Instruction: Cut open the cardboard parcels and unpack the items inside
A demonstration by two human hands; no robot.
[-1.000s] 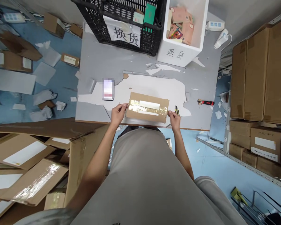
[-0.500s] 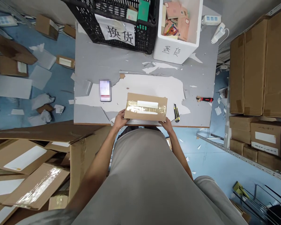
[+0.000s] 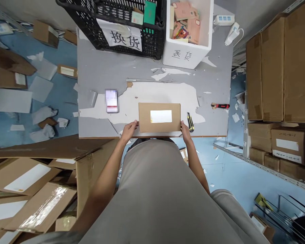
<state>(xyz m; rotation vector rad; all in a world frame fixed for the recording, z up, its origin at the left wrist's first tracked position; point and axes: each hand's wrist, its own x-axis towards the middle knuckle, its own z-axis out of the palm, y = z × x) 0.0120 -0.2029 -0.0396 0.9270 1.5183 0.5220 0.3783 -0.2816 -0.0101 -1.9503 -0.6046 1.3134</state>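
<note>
A brown cardboard box (image 3: 144, 117) is near the front edge of the table, its plain face up with one white label (image 3: 161, 116) in the middle. At its left end is my left hand (image 3: 129, 131), fingers bent against or very close to the side. My right hand (image 3: 185, 131) grips the opposite end, thumb along the edge. The box's underside is hidden. Just right of the box lies a black and yellow utility knife (image 3: 190, 122). A phone with a blurred screen (image 3: 112, 101) rests farther left on the table.
At the back stand a black crate (image 3: 152, 44) and a white bin (image 3: 185, 56) holding pink booklets. A red and black cutter (image 3: 220, 106) lies to the right. A large carton (image 3: 91, 169) of parcels stands at lower left; shelved boxes (image 3: 273, 71) line the right.
The box has been turned over: its taped face with white strips was up, and now the plain labelled face shows. Both hands remain at its ends. The view has shifted slightly.
</note>
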